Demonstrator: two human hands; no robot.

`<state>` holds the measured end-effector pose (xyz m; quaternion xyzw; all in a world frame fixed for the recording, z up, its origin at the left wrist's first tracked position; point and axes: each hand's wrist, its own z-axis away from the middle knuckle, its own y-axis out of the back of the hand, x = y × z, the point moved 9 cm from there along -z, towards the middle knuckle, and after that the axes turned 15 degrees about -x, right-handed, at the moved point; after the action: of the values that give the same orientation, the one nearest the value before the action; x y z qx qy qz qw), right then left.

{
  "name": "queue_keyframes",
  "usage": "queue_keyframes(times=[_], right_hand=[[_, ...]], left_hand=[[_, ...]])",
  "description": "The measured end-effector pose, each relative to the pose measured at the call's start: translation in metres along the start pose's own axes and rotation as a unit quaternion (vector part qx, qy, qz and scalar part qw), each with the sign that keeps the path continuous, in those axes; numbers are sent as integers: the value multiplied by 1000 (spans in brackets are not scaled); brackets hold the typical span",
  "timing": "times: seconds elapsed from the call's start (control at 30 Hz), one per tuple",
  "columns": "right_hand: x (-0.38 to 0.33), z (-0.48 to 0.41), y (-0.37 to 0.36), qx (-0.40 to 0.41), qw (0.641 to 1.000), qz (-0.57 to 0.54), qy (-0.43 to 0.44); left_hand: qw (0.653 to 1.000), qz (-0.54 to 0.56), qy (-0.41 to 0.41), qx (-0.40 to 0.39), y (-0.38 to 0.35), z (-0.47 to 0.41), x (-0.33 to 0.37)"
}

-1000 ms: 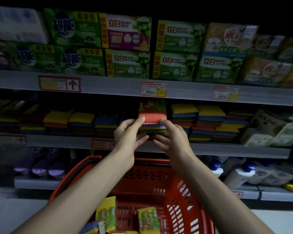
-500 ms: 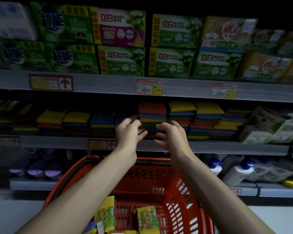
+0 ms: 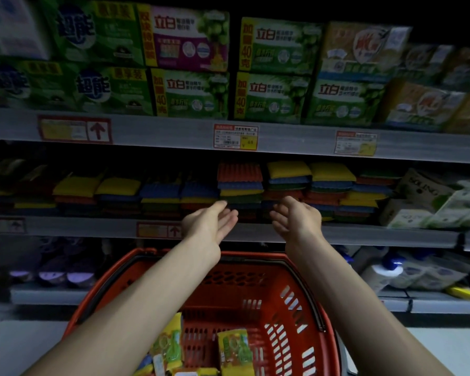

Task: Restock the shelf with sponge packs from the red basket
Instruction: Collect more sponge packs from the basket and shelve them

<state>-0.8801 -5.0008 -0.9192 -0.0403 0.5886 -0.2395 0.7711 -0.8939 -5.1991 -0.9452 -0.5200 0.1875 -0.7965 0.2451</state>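
Both hands empty and open: left hand [image 3: 210,222] and right hand [image 3: 296,221] hover near the middle shelf's grey metal edge [image 3: 377,234], just short of the stacked multicoloured sponge packs [image 3: 240,185]. 2 green-and-yellow wrapped sponge packs [image 3: 235,351] lie below, nearer the person, upright in the red perforated plastic basket [image 3: 291,305] — neither hand evidently closer.

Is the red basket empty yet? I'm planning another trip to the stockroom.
Not empty. The red basket holds several sponge packs at its near end; both hands are open and empty.
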Motion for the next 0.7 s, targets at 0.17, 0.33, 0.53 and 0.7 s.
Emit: queue_keyframes(times=[0.17,0.33,0.53,0.7], right_hand=[[1,-9,7,12,999,-42,4],[9,-14,12,27,999,-32,-26],[15,-22,17,46,998,-27,-36],[16,-23,16,50,998,-9,-38]], left_hand=[[1000,-20,6,-8,-2,-2,0],[999,-39,-8,-1,-3,-2,3],[998,-49,-28,8,-6,-5,9],[997,-58,-44,11,-6,-11,12]])
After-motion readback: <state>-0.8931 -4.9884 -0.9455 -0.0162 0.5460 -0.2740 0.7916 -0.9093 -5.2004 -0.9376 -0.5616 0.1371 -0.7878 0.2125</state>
